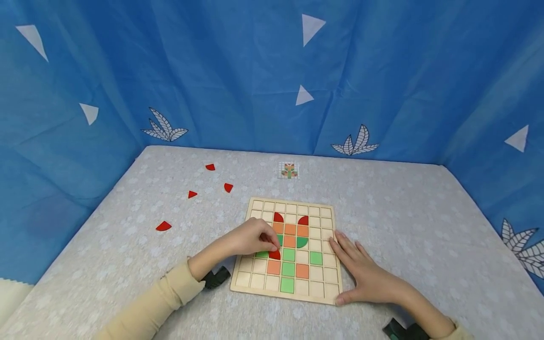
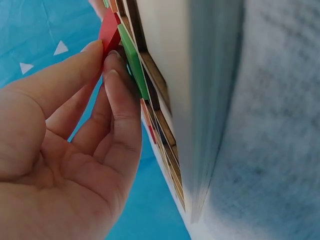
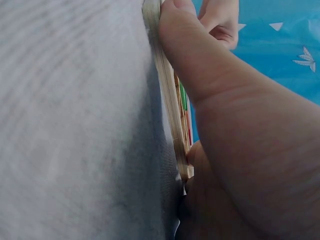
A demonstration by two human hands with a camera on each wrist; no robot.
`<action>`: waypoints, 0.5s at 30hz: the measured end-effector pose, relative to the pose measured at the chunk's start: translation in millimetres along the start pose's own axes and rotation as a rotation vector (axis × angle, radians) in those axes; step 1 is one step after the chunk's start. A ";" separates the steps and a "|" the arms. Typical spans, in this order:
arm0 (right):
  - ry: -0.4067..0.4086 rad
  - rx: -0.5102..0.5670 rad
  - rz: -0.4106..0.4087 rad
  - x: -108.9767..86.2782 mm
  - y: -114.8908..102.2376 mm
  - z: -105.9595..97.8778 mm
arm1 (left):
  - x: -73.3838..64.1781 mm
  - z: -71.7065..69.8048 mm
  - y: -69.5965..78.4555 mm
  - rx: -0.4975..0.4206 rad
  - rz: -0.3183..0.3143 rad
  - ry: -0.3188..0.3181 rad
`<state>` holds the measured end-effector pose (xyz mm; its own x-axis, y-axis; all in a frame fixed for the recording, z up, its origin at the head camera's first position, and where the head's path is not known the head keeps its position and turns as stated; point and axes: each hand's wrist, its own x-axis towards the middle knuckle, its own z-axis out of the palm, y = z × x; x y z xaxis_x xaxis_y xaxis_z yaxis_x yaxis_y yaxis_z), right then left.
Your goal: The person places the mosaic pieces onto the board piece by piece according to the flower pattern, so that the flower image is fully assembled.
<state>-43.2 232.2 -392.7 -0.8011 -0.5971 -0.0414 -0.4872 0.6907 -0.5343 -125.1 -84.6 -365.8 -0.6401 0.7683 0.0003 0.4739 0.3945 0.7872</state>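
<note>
The left hand (image 1: 254, 237) pinches a red quarter-circle piece (image 1: 275, 255) between thumb and fingertips, low over the wooden grid board (image 1: 245, 279). In the left wrist view the red piece (image 2: 110, 34) is tilted, close to a green tile (image 2: 133, 61) in the board. Resting along the board's right edge, the right hand (image 1: 369, 276) has its fingers spread and its thumb at the near corner. Orange, green and red pieces fill several cells, among them two red quarter circles near the top, the right one (image 1: 303, 220) beside an orange tile (image 1: 302, 231).
Left of the board, loose red pieces lie on the patterned cloth: one (image 1: 163, 226) nearer, another (image 1: 228, 187) by the board's far left corner, and two more further back. A small pattern card (image 1: 288, 170) lies behind the board. Blue curtains (image 1: 255, 71) surround the table.
</note>
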 end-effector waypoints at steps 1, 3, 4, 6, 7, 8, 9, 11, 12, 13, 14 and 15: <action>0.005 -0.003 -0.008 0.2 0.0 -0.2 | -0.2 -0.2 -0.1 0.003 0.000 0.001; 0.013 -0.002 -0.016 0.5 -0.1 -0.4 | -0.9 -0.2 0.0 0.014 -0.003 0.001; 0.016 -0.002 -0.022 0.6 -0.1 -0.3 | -1.4 -0.1 -0.2 0.028 -0.003 0.004; 0.013 0.000 -0.019 0.6 0.0 -0.2 | -2.5 0.3 0.4 0.061 0.002 0.009; 0.011 0.004 -0.017 0.5 -0.2 -0.2 | -3.1 0.8 1.1 0.085 0.005 0.012; 0.010 0.006 -0.016 0.5 -0.2 0.0 | -3.7 1.2 2.1 0.108 0.004 0.015; 0.009 0.011 -0.018 0.3 -0.1 0.1 | -4.2 1.7 3.2 0.133 0.005 0.019; 0.004 0.016 -0.013 0.3 -0.4 0.1 | -5.2 2.4 5.1 0.180 0.004 0.026; 0.004 0.017 -0.013 0.1 -0.2 0.1 | -5.7 2.8 5.8 0.200 0.002 0.029; 0.004 0.016 -0.012 0.1 -0.2 0.0 | -6.2 3.1 6.6 0.216 -0.004 0.032; 0.003 0.015 -0.009 0.1 -0.3 -0.2 | -6.9 3.1 7.6 0.229 -0.010 0.035; 0.000 0.016 -0.006 0.2 -0.4 -0.5 | -7.6 3.1 8.0 0.239 -0.009 0.038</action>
<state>-43.3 231.9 -392.1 -0.7984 -0.6009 -0.0384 -0.4858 0.6806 -0.5484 -114.5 -85.8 -361.4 -0.6651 0.7465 0.0204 0.5948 0.5130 0.6189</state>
